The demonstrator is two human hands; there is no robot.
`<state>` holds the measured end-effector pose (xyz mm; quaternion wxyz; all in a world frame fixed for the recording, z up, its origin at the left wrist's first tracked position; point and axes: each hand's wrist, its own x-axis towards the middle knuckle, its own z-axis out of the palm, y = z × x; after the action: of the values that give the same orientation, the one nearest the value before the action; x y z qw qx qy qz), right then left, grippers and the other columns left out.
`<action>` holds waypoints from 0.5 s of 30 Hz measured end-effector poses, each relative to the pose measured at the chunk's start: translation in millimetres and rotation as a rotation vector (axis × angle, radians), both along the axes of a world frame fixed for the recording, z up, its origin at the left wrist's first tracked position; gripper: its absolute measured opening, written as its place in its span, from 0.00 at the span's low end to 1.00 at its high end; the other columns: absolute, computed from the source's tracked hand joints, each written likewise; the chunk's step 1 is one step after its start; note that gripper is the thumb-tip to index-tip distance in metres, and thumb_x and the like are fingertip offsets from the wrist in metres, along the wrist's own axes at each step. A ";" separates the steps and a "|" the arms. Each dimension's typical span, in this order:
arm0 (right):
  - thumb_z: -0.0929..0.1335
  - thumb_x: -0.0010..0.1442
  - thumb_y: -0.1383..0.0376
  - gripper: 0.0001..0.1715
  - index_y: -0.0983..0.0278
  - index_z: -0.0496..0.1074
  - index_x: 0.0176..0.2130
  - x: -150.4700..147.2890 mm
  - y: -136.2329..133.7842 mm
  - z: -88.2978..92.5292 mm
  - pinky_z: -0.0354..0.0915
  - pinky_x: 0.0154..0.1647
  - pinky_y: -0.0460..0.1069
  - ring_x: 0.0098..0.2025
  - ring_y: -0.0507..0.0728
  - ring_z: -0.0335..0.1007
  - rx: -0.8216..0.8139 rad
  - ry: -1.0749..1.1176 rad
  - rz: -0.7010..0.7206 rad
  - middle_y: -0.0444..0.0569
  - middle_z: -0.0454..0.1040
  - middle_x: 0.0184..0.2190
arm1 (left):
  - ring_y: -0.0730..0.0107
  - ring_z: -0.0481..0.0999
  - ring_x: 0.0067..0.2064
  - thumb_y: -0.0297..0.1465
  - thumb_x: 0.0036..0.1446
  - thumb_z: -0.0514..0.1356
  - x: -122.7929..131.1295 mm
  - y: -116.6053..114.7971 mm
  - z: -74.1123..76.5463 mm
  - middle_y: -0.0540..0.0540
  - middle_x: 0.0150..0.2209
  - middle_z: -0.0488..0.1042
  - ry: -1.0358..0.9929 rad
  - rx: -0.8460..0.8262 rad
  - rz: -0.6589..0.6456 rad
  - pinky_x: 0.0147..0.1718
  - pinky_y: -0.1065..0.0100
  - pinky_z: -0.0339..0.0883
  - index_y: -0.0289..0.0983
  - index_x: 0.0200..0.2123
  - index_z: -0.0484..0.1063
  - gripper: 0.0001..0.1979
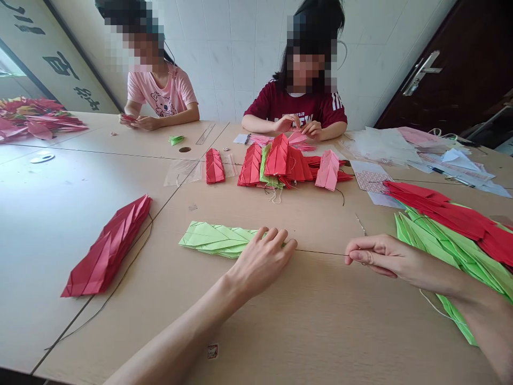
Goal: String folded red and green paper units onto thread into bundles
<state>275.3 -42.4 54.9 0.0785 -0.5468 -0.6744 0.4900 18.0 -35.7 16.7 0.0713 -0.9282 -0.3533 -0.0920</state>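
A light green folded paper strip (218,239) lies flat on the table, pleated along its length. My left hand (265,254) rests over its right end with the fingers curled down on it, hiding that end. From there a dark thread (320,252) runs taut to my right hand (377,256), whose thumb and index finger pinch it. Just above the right fingers a thin needle-like tool (360,224) sticks up; how it is held is hidden. To the left lies a red folded paper strip (108,248) with a dark thread trailing off it.
Red and green folded papers (449,235) are stacked under and beside my right forearm. A pile of red, pink and green pieces (276,163) stands mid-table. Two people sit opposite, handling paper. Loose sheets (385,147) and a pen (451,176) lie at the right.
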 end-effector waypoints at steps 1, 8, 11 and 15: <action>0.61 0.57 0.46 0.23 0.62 0.70 0.30 0.9 0.4 -0.3 0.40 0.19 0.45 0.20 0.48 0.43 0.001 0.004 -0.002 0.40 0.54 0.21 | 0.65 0.66 0.37 0.23 0.61 0.45 -0.1 0.0 0.4 0.45 0.35 0.65 -0.002 0.000 0.005 0.40 0.63 0.59 0.37 0.34 0.62 0.08; 0.61 0.58 0.47 0.23 0.62 0.69 0.30 11.4 6.9 -6.2 0.39 0.20 0.46 0.19 0.48 0.41 -0.008 0.004 -0.004 0.38 0.49 0.18 | 0.66 0.66 0.37 0.25 0.62 0.44 -0.2 -0.2 0.7 0.46 0.34 0.65 0.000 0.002 0.004 0.39 0.63 0.58 0.36 0.33 0.62 0.09; 0.60 0.59 0.48 0.22 0.62 0.69 0.29 16.3 8.9 -7.0 0.39 0.21 0.46 0.20 0.49 0.41 0.015 -0.030 -0.011 0.37 0.47 0.16 | 0.66 0.66 0.37 0.26 0.63 0.44 -0.9 0.5 0.0 0.46 0.35 0.65 -0.007 0.012 0.010 0.39 0.63 0.58 0.36 0.34 0.62 0.10; 0.60 0.59 0.49 0.22 0.62 0.70 0.28 19.6 7.1 -6.3 0.42 0.21 0.47 0.19 0.49 0.44 0.031 -0.045 -0.023 0.39 0.51 0.16 | 0.66 0.66 0.37 0.27 0.64 0.44 -2.1 1.5 -0.5 0.46 0.35 0.65 -0.022 0.012 0.018 0.39 0.64 0.58 0.36 0.34 0.62 0.09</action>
<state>294.9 -35.2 48.7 0.0773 -0.5640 -0.6773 0.4660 16.0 -34.3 16.2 0.0739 -0.9236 -0.3616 -0.1036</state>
